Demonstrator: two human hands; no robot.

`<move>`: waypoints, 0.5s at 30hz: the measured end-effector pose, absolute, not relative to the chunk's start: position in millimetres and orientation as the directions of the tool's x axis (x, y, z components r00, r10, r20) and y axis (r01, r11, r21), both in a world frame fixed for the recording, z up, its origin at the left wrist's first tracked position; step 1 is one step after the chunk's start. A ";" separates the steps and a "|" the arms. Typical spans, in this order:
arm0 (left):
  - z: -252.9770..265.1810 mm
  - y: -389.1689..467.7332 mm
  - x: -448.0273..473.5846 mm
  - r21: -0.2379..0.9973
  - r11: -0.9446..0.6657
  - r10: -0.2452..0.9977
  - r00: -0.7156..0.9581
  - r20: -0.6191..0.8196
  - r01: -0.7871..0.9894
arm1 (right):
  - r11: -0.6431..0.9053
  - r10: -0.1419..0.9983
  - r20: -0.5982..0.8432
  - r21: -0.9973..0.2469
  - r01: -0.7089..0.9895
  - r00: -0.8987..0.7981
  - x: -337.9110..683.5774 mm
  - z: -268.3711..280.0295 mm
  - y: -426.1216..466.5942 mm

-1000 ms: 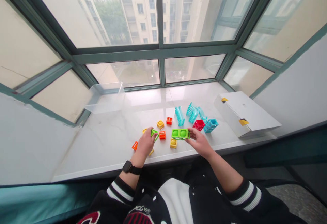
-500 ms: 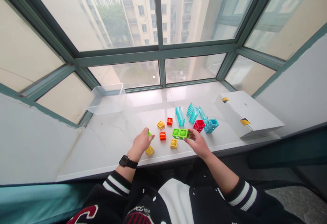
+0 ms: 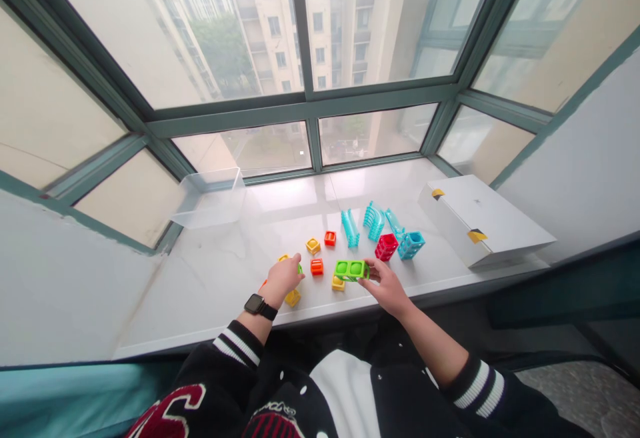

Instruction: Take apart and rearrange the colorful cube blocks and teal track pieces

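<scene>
My right hand is closed around one end of a bright green double block with two rounded bumps, held above the sill. My left hand pinches a small green block, mostly hidden by the fingers. Below that hand lies a yellow block. A second yellow block and an orange piece peek out behind it. Between the hands sits an orange block. One more yellow block is partly covered by the green double block.
Farther back are a yellow block and an orange-red block. A red block, a blue block and clear blue track pieces stand right. A clear plastic bin is at left, a white box at right.
My left hand has shifted slightly right with its green block, uncovering parts of a yellow and an orange piece. The green double block is a little lower, now overlapping a yellow block.
</scene>
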State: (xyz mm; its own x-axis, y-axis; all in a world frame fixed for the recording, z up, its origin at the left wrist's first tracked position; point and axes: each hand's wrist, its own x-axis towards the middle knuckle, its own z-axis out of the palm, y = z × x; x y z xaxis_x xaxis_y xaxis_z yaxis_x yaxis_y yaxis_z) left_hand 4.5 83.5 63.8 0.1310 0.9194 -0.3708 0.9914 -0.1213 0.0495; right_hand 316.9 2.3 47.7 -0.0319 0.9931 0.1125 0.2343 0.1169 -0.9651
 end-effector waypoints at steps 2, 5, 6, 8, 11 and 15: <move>62.3 86.2 8.1 0.041 -0.138 0.911 0.143 -0.387 0.990 | 0.120 0.993 0.116 -0.964 0.235 -0.031 317.6 46.7 2.1; 60.0 88.7 12.2 0.034 -0.163 0.898 0.162 -0.409 0.986 | 0.120 0.993 0.116 -0.963 0.240 -0.030 319.1 45.5 1.3; 59.3 88.9 12.8 0.033 -0.169 0.896 0.167 -0.412 0.985 | 0.118 0.993 0.114 -0.964 0.240 -0.031 319.6 45.3 0.9; 58.4 88.3 12.6 0.032 -0.176 0.893 0.174 -0.415 0.984 | 0.117 0.993 0.113 -0.964 0.239 -0.031 320.9 45.1 0.3; 58.7 86.0 8.9 0.040 -0.175 0.895 0.175 -0.410 0.984 | 0.113 0.994 0.110 -0.965 0.235 -0.026 322.2 45.1 -0.1; 65.3 85.9 1.0 0.070 -0.156 0.917 0.171 -0.361 0.985 | 0.107 0.994 0.106 -0.968 0.228 -0.017 322.1 43.6 -0.5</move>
